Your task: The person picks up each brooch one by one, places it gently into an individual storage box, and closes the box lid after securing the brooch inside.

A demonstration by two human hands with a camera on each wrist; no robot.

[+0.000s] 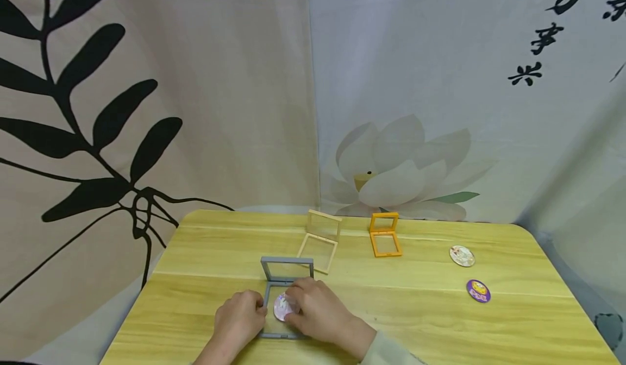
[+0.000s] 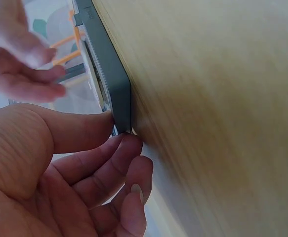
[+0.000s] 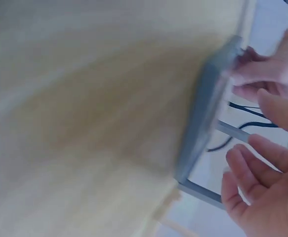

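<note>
Frame (image 1: 280, 284) and disc (image 1: 282, 307) sit together near the front of the surface (image 1: 415, 305) in your head view. The first is grey and hinged, its upper half raised, its lower half flat; the second is round and pale pink-lilac, within that lower half, partly covered by your right fingers. Your left hand (image 1: 239, 317) is at the left side bar, your right hand (image 1: 320, 310) over the right side. Only this view gives you the whole layout: a cream frame (image 1: 323, 238) and an orange frame (image 1: 383, 233), both hinged open, farther back, and a whitish disc (image 1: 462, 256) and a purple disc (image 1: 478, 290) well off to the right.

Your left wrist view adds the thickness of the grey edge and your left grip: thumb and fingertip pinch the corner between them. Your right thumb and fingers show apart, near the disc; whether one brushes it, you cannot tell.

Your right wrist view, blurred, shows the grey frame side-on, with your right fingers loosely bent, spread and gripping nothing.
</note>
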